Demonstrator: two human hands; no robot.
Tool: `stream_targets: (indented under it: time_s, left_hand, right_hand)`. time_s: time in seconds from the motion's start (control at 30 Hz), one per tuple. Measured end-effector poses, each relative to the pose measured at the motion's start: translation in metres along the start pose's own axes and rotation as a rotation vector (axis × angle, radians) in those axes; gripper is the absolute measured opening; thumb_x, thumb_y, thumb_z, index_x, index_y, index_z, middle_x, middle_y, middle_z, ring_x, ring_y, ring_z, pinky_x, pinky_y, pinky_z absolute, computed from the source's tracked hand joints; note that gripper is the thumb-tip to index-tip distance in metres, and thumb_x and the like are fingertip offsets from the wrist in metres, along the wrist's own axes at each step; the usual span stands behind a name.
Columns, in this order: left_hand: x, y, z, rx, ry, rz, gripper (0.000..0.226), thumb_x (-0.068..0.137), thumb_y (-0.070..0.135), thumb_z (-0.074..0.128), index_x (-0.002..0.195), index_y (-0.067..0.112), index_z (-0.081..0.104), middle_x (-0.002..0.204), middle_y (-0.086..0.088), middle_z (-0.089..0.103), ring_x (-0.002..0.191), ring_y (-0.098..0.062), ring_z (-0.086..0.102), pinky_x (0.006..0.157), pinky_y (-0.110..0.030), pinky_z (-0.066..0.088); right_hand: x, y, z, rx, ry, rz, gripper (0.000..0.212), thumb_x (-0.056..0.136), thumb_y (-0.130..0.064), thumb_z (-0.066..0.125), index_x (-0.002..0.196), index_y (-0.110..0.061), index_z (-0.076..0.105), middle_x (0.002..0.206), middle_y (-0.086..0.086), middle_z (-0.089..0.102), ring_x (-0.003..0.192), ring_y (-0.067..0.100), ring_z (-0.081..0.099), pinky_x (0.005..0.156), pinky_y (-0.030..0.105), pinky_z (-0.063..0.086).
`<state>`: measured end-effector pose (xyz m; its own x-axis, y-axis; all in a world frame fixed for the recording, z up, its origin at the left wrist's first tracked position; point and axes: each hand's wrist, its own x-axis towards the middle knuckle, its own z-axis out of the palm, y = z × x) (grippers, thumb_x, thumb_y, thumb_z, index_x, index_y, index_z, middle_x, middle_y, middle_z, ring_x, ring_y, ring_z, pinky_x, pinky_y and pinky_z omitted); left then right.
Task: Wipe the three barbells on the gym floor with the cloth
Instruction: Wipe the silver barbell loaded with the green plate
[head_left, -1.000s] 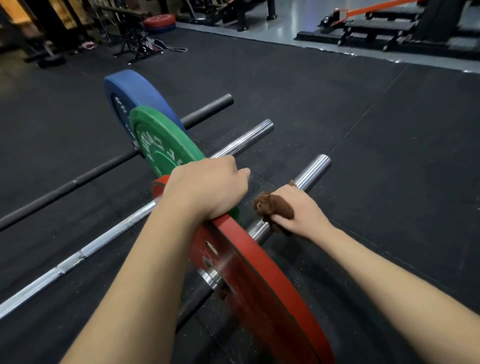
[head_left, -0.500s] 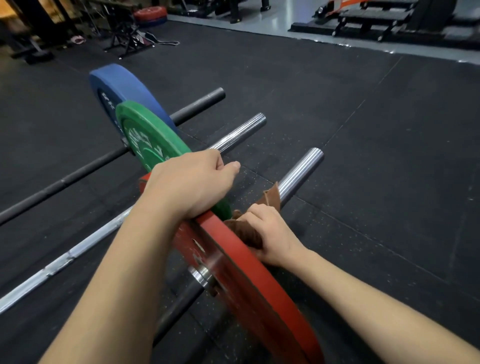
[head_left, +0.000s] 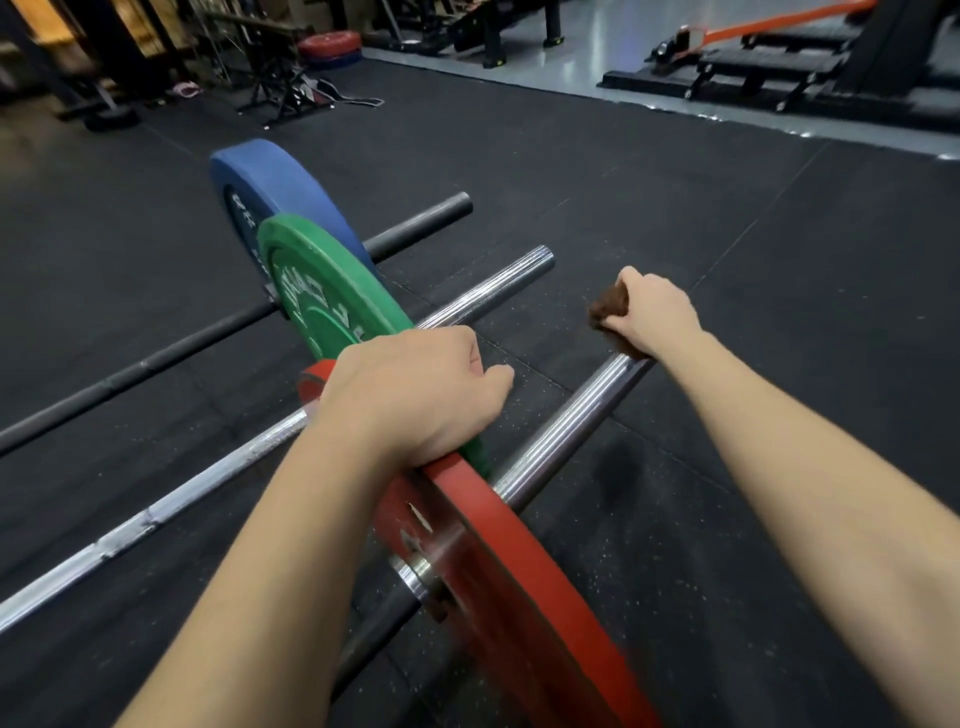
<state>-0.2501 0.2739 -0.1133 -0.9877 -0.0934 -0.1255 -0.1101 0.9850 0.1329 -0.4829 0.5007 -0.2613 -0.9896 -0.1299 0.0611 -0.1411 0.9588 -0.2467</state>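
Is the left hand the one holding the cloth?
No, the right hand grips the brown cloth on the chrome sleeve, while the left hand grips the red plate.

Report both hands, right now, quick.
Left hand: closed, fingers curled over the rim of the red plate.
Right hand: closed on the brown cloth, wrapped round the end of the nearest barbell sleeve.

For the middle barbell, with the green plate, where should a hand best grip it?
Probably the bare chrome sleeve beyond the green plate, coming from above: it lies level, raised off the floor, so fingers can curl round it.
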Motion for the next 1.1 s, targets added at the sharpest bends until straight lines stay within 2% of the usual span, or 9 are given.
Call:
stream_targets:
  time_s: [0.13,0.23,0.37,0.5,0.6,0.7,0.8,0.93,1.1]
  left_hand:
    - [-0.001,0.0,0.0,0.0,0.017,0.023,0.039,0.097,0.06,0.038,0.083,0.025,0.049,0.082,0.009,0.062,0.087,-0.022,0.059,0.076,-0.037,0.038]
    - [-0.001,-0.001,0.0,-0.005,0.015,0.028,0.036,0.097,0.057,0.039,0.083,0.026,0.049,0.082,0.009,0.062,0.086,-0.021,0.059,0.074,-0.037,0.036]
    - [-0.001,0.001,-0.002,0.003,0.0,0.027,0.033,0.097,0.054,0.039,0.084,0.026,0.049,0.084,0.009,0.062,0.088,-0.021,0.058,0.075,-0.037,0.037]
    - [-0.006,0.005,-0.003,0.009,-0.003,0.02,0.032,0.098,0.052,0.037,0.083,0.026,0.047,0.083,0.009,0.06,0.087,-0.022,0.057,0.075,-0.037,0.035]
    - [-0.01,0.01,-0.003,0.022,0.006,0.031,0.033,0.098,0.052,0.035,0.082,0.025,0.045,0.084,0.008,0.059,0.088,-0.024,0.055,0.075,-0.037,0.036]
    - [-0.011,0.013,-0.003,0.033,-0.003,0.027,0.035,0.099,0.052,0.034,0.084,0.023,0.047,0.086,0.007,0.059,0.089,-0.025,0.056,0.077,-0.037,0.037]
    - [-0.01,0.012,-0.004,0.031,-0.014,0.005,0.037,0.099,0.052,0.032,0.086,0.022,0.049,0.089,0.007,0.062,0.092,-0.025,0.057,0.078,-0.038,0.037]
    - [-0.006,0.008,-0.006,-0.005,-0.038,-0.022,0.037,0.1,0.052,0.032,0.086,0.023,0.05,0.097,0.005,0.063,0.099,-0.027,0.057,0.084,-0.039,0.039]
    - [-0.006,0.007,-0.008,-0.032,-0.03,-0.042,0.032,0.1,0.048,0.031,0.089,0.026,0.051,0.099,0.005,0.062,0.101,-0.028,0.055,0.087,-0.04,0.039]
  right_hand:
    - [0.021,-0.003,-0.01,-0.148,-0.3,-0.011,0.053,0.072,-0.079,0.065,0.095,-0.032,0.061,0.106,0.002,0.066,0.101,0.029,0.061,0.089,0.042,0.055]
    - [0.025,-0.005,-0.014,-0.109,-0.408,-0.062,0.07,0.064,-0.091,0.058,0.096,-0.03,0.069,0.098,-0.003,0.067,0.097,0.025,0.062,0.091,0.039,0.053]
    - [0.015,-0.023,-0.005,-0.157,-0.492,-0.124,0.074,0.073,-0.091,0.049,0.099,-0.025,0.069,0.095,-0.001,0.065,0.094,0.025,0.063,0.089,0.038,0.052]
    - [0.001,-0.044,0.014,-0.19,-0.592,-0.184,0.07,0.074,-0.089,0.05,0.091,-0.023,0.066,0.089,-0.002,0.064,0.085,0.021,0.064,0.082,0.036,0.052]
    - [0.002,-0.049,0.015,-0.16,-0.676,-0.188,0.073,0.073,-0.087,0.054,0.095,-0.02,0.069,0.094,0.0,0.068,0.087,0.021,0.066,0.087,0.037,0.054]
    - [0.011,-0.046,0.006,-0.154,-0.647,-0.163,0.069,0.073,-0.085,0.055,0.091,-0.02,0.07,0.096,0.001,0.07,0.087,0.022,0.068,0.092,0.04,0.054]
    - [0.004,-0.05,0.006,-0.182,-0.618,-0.165,0.067,0.072,-0.082,0.055,0.095,-0.021,0.071,0.098,0.001,0.069,0.089,0.022,0.066,0.086,0.037,0.053]
    - [-0.027,-0.078,0.022,-0.028,-0.715,-0.307,0.068,0.071,-0.086,0.055,0.083,-0.021,0.07,0.086,-0.003,0.071,0.082,0.018,0.067,0.078,0.034,0.053]
    - [-0.048,-0.083,0.03,0.142,-0.683,-0.401,0.068,0.076,-0.082,0.058,0.072,-0.014,0.066,0.074,-0.001,0.07,0.076,0.022,0.068,0.075,0.035,0.053]
